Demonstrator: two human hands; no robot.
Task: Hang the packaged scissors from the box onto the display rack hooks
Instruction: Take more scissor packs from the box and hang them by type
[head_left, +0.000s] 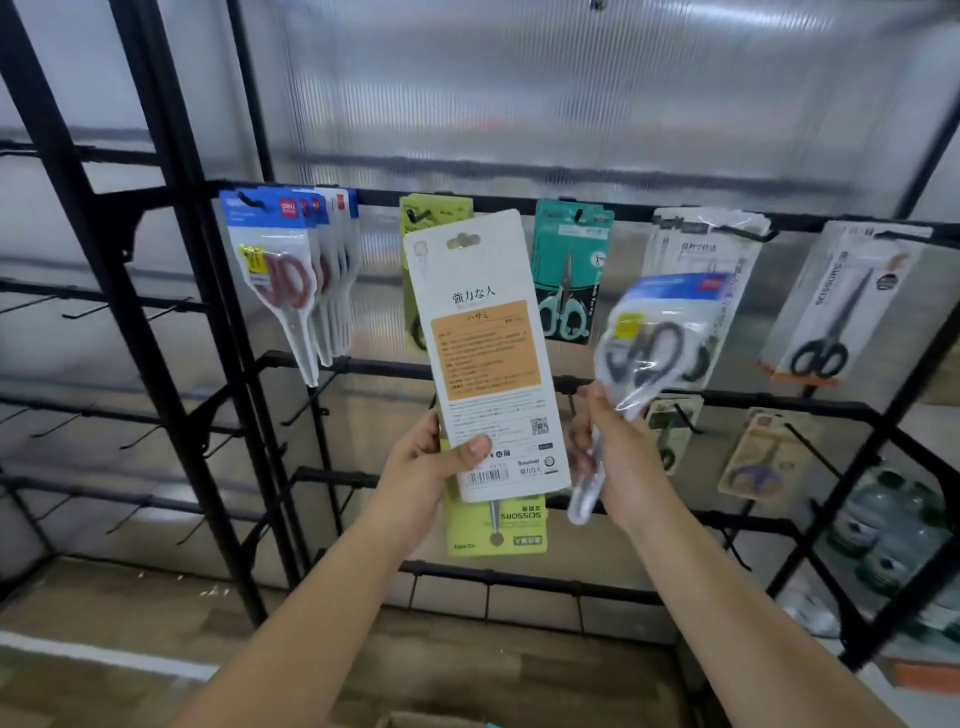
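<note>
Now scissor packs (488, 358) in both hands (423, 473).

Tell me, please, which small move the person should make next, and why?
Probably raise the right hand and hang its blue-topped pack with the matching blue packs at the rack's left, because the left hand holds the white pack, back side facing the camera.
</note>
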